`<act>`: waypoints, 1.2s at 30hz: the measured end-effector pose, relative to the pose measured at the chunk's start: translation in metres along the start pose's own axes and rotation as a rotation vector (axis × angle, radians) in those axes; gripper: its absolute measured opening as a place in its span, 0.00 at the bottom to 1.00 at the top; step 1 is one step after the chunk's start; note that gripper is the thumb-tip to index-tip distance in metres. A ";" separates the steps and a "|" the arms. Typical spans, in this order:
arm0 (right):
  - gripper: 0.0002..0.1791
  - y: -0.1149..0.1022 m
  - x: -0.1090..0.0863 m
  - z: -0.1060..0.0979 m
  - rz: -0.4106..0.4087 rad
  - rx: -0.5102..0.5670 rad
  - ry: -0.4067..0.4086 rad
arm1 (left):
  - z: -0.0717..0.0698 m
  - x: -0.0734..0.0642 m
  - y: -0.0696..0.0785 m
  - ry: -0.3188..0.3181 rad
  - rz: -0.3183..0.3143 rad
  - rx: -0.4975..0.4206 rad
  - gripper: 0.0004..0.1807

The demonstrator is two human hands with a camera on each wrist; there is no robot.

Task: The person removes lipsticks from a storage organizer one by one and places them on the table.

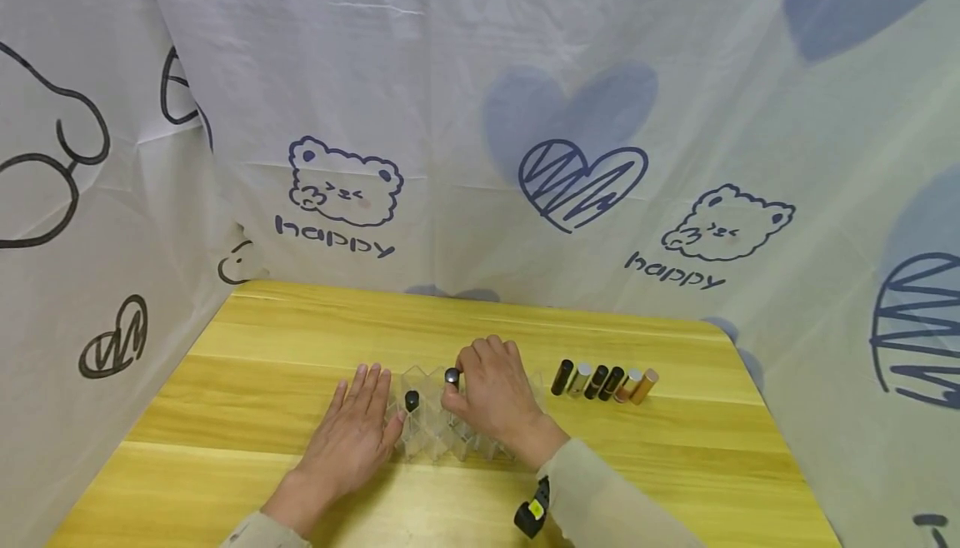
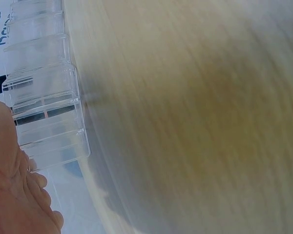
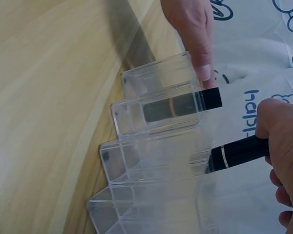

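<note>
A clear plastic organizer (image 1: 433, 441) with zigzag compartments stands on the table. My right hand (image 1: 495, 390) pinches a black lipstick tube (image 3: 240, 153) by its upper end, above the organizer. Its lower end is at the mouth of one compartment in the right wrist view, tilted. Another black lipstick (image 3: 183, 106) stands in a compartment near the organizer's left end, its top sticking out. My left hand (image 1: 351, 435) lies with straight fingers at that end, the thumb by the rim. In the left wrist view, part of that hand shows beside the clear wall.
To the right of the organizer, several lipstick tubes lie in a row, among them a black one (image 1: 562, 377), a silver one (image 1: 580, 380) and a gold-orange one (image 1: 644, 386). A printed white cloth (image 1: 450, 115) hangs behind the wooden table (image 1: 285, 340).
</note>
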State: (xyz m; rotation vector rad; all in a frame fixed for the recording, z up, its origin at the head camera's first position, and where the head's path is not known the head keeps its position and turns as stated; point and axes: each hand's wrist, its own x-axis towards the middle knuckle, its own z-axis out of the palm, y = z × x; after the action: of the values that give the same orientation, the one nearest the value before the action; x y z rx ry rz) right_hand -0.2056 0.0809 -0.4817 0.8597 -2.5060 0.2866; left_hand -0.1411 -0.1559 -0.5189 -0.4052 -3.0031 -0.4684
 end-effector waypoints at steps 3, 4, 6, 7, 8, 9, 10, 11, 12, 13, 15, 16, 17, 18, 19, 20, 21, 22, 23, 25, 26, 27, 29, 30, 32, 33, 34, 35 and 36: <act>0.10 -0.001 0.001 -0.003 0.001 -0.005 0.015 | 0.000 0.000 0.000 0.001 -0.001 -0.001 0.39; 0.10 -0.001 0.002 -0.004 0.001 -0.008 0.015 | 0.000 0.000 0.000 0.001 -0.002 -0.002 0.39; 0.10 -0.001 0.003 -0.007 0.003 -0.008 0.014 | 0.000 0.000 0.000 0.002 -0.004 -0.003 0.39; 0.10 -0.001 0.003 -0.009 0.002 -0.008 0.016 | 0.000 0.000 0.000 0.003 -0.003 -0.005 0.39; 0.10 -0.002 0.003 -0.010 0.002 -0.007 0.020 | 0.000 0.000 0.000 0.004 -0.004 -0.007 0.39; 0.10 -0.002 0.003 -0.011 0.001 -0.008 0.029 | 0.000 0.000 0.000 0.005 -0.003 -0.009 0.39; 0.10 -0.002 0.004 -0.012 -0.002 -0.007 0.039 | 0.000 0.000 0.000 0.005 -0.004 -0.010 0.39; 0.10 -0.002 0.004 -0.013 -0.004 -0.008 0.049 | 0.000 0.000 0.001 0.005 -0.004 -0.012 0.39; 0.10 -0.002 0.005 -0.014 -0.007 -0.009 0.060 | 0.000 0.000 0.000 0.006 -0.004 -0.014 0.39; 0.10 -0.002 0.005 -0.015 -0.011 -0.008 0.072 | 0.001 0.000 0.000 0.006 -0.004 -0.014 0.39; 0.10 -0.002 0.006 -0.017 -0.018 -0.013 0.091 | 0.001 0.000 0.000 0.008 -0.004 -0.016 0.39; 0.10 -0.002 0.006 -0.018 -0.020 -0.012 0.096 | 0.001 0.000 0.000 0.008 -0.005 -0.018 0.39; 0.10 -0.002 0.006 -0.020 -0.020 -0.011 0.099 | 0.001 0.000 0.000 0.008 -0.006 -0.018 0.39; 0.11 -0.002 0.007 -0.021 -0.021 -0.011 0.105 | 0.001 0.000 0.000 0.007 -0.006 -0.018 0.40; 0.11 -0.002 0.007 -0.023 -0.023 -0.011 0.110 | 0.001 0.000 0.000 0.006 -0.007 -0.019 0.40; 0.11 -0.002 0.007 -0.024 -0.022 -0.009 0.114 | 0.001 0.000 0.000 0.006 -0.007 -0.020 0.40; 0.11 -0.001 0.007 -0.026 -0.023 -0.006 0.121 | 0.001 0.000 0.000 0.004 -0.007 -0.020 0.40; 0.11 -0.001 0.006 -0.028 -0.022 -0.006 0.125 | 0.002 0.000 0.000 0.003 -0.008 -0.020 0.40; 0.11 0.000 0.006 -0.029 -0.021 -0.007 0.131 | 0.002 0.000 0.000 0.003 -0.007 -0.019 0.40; 0.11 0.002 0.005 -0.032 -0.019 -0.005 0.138 | 0.001 0.000 0.000 0.002 -0.005 -0.018 0.40; 0.11 0.003 0.004 -0.034 -0.018 -0.007 0.141 | 0.001 0.000 0.000 0.001 -0.005 -0.016 0.40; 0.11 0.004 0.003 -0.035 -0.016 -0.009 0.141 | 0.001 0.000 0.000 0.002 -0.004 -0.015 0.40; 0.11 0.007 0.002 -0.037 -0.010 -0.009 0.136 | 0.001 0.000 0.000 0.001 -0.003 -0.014 0.40; 0.11 0.008 0.001 -0.038 -0.008 -0.009 0.133 | 0.001 -0.001 0.000 -0.001 -0.003 -0.014 0.40; 0.11 0.012 -0.001 -0.040 -0.004 -0.012 0.125 | 0.001 -0.001 0.000 -0.002 -0.003 -0.017 0.40; 0.10 0.014 -0.002 -0.040 -0.003 -0.015 0.122 | 0.001 -0.001 0.000 -0.002 -0.002 -0.018 0.40; 0.10 0.015 -0.004 -0.041 -0.002 -0.015 0.117 | 0.001 -0.001 0.000 -0.004 -0.001 -0.019 0.40; 0.10 0.017 -0.005 -0.041 -0.003 -0.016 0.116 | 0.001 -0.001 0.000 -0.005 0.000 -0.019 0.40; 0.10 0.019 -0.006 -0.042 -0.005 -0.019 0.117 | 0.001 -0.001 0.000 -0.006 0.000 -0.020 0.40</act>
State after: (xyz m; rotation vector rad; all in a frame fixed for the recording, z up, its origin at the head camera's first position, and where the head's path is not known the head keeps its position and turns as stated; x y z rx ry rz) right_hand -0.1980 0.1131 -0.4490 0.8177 -2.3946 0.3020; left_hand -0.1406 -0.1560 -0.5200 -0.4091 -3.0066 -0.4985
